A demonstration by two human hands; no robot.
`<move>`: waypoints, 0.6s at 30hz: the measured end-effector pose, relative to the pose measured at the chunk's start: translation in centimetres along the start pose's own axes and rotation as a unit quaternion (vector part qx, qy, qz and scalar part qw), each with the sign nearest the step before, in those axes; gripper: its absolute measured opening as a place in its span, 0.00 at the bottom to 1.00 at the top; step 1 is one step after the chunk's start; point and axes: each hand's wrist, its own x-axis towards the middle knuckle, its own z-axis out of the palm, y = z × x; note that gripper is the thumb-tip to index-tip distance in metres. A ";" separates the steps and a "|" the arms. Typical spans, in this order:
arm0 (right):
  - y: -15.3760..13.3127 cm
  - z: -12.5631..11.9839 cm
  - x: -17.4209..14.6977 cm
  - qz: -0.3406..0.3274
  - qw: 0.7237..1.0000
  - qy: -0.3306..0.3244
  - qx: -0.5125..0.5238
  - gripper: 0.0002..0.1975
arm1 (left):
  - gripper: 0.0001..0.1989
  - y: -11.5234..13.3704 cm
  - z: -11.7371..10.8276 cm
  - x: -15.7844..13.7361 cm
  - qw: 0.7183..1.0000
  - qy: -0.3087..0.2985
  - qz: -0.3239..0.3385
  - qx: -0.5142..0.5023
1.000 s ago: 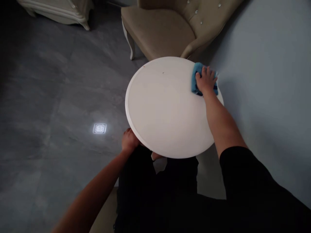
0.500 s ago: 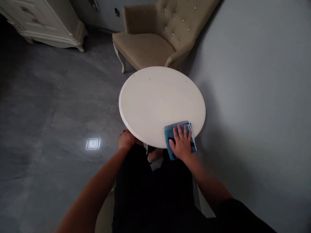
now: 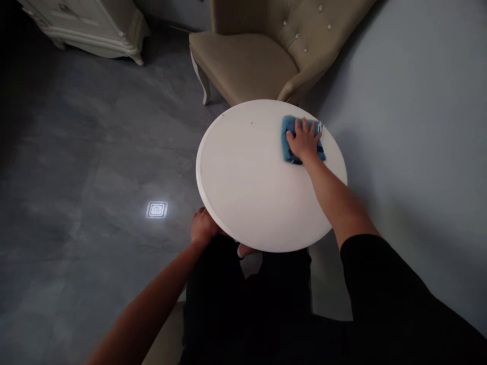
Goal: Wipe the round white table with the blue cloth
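Observation:
A round white table (image 3: 251, 187) stands in front of me. My right hand (image 3: 303, 140) lies flat, fingers spread, on a folded blue cloth (image 3: 289, 147) at the table's far right part, pressing it against the top. My left hand (image 3: 203, 226) is curled around the table's near left rim, its fingers hidden under the edge. My legs in dark trousers show below the table.
A beige tufted armchair (image 3: 251, 56) stands just behind the table. A grey wall (image 3: 418, 126) runs along the right. A cream cabinet (image 3: 87, 25) sits at the far left. The grey floor (image 3: 76, 152) carries a bright square light reflection (image 3: 157, 209).
My right hand slid the blue cloth from the far right edge to the near edge, then back up to the far right part. My left hand kept its hold on the rim.

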 end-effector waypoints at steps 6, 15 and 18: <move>-1.5 -1.4 10.0 0.007 0.999 -0.022 -0.029 0.47 | 0.18 -0.6 0.5 0.5 1.000 -0.002 0.000 -0.026; -2.4 -0.6 -4.1 -0.032 0.999 0.010 0.026 0.38 | 0.18 0.6 -0.8 -0.3 0.998 0.011 -0.005 -0.059; -2.6 0.3 -14.8 -0.066 0.998 -0.008 0.021 0.39 | 0.22 0.8 -0.4 -0.5 0.997 0.012 -0.013 -0.082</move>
